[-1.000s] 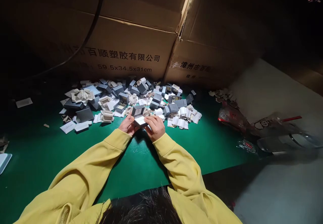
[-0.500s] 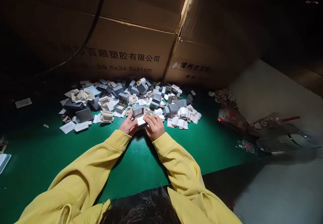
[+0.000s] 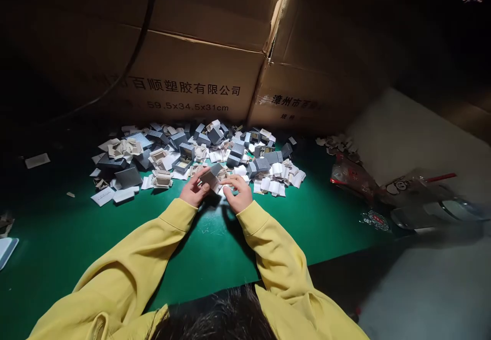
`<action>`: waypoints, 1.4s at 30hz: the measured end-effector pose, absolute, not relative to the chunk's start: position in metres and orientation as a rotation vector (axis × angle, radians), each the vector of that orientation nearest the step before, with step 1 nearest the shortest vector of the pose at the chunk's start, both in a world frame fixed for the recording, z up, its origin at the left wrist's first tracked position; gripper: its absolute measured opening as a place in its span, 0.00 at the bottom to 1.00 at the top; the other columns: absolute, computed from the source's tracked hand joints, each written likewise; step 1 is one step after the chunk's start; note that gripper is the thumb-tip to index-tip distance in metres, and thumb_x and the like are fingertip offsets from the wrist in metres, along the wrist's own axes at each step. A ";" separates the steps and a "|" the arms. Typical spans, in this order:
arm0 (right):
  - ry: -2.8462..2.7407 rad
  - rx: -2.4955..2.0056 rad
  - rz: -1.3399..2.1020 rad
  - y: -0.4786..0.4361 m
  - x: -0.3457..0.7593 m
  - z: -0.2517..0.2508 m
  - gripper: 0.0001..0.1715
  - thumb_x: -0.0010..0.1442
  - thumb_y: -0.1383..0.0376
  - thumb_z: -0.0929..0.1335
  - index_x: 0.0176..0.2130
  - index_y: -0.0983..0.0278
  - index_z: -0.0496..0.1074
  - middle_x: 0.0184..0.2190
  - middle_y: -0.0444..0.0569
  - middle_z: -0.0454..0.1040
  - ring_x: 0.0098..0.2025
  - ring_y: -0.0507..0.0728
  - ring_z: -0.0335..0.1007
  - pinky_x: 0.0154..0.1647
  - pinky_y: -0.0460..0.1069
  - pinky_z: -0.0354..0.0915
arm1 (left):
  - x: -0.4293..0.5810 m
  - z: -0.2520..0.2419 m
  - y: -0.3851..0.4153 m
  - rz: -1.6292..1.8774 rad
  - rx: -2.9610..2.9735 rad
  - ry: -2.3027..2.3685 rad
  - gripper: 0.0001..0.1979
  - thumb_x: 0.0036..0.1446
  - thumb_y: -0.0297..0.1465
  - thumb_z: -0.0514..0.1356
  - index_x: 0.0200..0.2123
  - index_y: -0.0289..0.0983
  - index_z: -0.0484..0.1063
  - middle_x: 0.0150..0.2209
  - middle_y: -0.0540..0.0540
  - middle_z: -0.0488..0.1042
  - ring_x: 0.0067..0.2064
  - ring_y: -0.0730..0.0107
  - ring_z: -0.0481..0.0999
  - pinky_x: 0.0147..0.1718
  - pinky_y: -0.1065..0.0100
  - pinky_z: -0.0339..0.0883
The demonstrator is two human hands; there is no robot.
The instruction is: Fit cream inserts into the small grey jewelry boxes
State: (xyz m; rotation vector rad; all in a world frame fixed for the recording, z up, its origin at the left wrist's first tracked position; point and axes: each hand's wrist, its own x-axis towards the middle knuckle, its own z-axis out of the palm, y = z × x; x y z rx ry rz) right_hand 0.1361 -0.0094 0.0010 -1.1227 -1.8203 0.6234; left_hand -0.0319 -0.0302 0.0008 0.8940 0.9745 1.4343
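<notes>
Since the left hand (image 3: 193,191) grips the grey box (image 3: 210,176) only with its fingertips, tilted and apparently lifted just off the desk (image 3: 307,217), the box could slip and drop into the pile (image 3: 184,151) just beyond the hands. There it would be lost among lookalike boxes and white inserts. The right hand (image 3: 240,197) sits just beside the box, fingers curled toward a white scrap (image 3: 223,190) below it; whether it pinches that scrap or merely touches it, I cannot tell. A push from that side could twist the box out of the left hand's hold, or a sleeve could sweep loose pieces off the pile's near edge.

Dim light makes much hard to read. Whether the box is open or shut is unclear, its underside is hidden by the left fingers, and the pile's small parts blur together. Beyond the pile the cartons (image 3: 184,74) fade into shadow, and the bags (image 3: 356,179) well to the right of the hands are smeared.
</notes>
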 end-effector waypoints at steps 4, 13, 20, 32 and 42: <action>-1.511 -1.170 1.193 -0.004 0.133 0.005 0.09 0.54 0.59 0.73 0.30 0.63 0.78 0.27 0.46 0.75 0.31 0.56 0.71 0.37 0.53 0.75 | -0.029 -0.006 -0.033 1.403 1.303 1.032 0.22 0.50 0.40 0.73 0.49 0.40 0.82 0.56 0.39 0.75 0.62 0.50 0.71 0.65 0.55 0.62; -1.288 -1.276 1.502 -0.005 0.135 0.012 0.10 0.42 0.63 0.75 0.21 0.60 0.70 0.15 0.39 0.63 0.24 0.54 0.66 0.29 0.50 0.73 | -0.031 -0.014 -0.030 1.357 1.644 0.951 0.18 0.56 0.42 0.68 0.49 0.43 0.83 0.56 0.37 0.74 0.58 0.50 0.75 0.61 0.49 0.66; -1.265 -1.293 1.427 0.000 0.136 0.002 0.07 0.49 0.62 0.72 0.25 0.61 0.71 0.17 0.40 0.69 0.20 0.51 0.67 0.21 0.46 0.70 | -0.021 -0.002 -0.039 1.529 1.477 1.064 0.16 0.51 0.37 0.73 0.44 0.41 0.84 0.52 0.37 0.73 0.55 0.50 0.73 0.65 0.45 0.60; -1.249 -1.044 1.468 -0.004 0.152 0.016 0.26 0.39 0.55 0.79 0.36 0.62 0.73 0.33 0.45 0.77 0.29 0.55 0.73 0.21 0.48 0.73 | -0.018 0.001 -0.030 1.435 1.802 1.002 0.12 0.59 0.37 0.66 0.47 0.45 0.84 0.54 0.38 0.73 0.56 0.51 0.73 0.60 0.49 0.68; -1.213 -1.409 0.193 0.059 0.242 0.036 0.18 0.59 0.64 0.63 0.45 0.64 0.76 0.45 0.57 0.77 0.49 0.62 0.72 0.53 0.59 0.72 | 0.076 0.050 0.074 1.304 2.268 1.165 0.20 0.63 0.32 0.59 0.57 0.42 0.79 0.57 0.33 0.68 0.57 0.45 0.67 0.55 0.46 0.67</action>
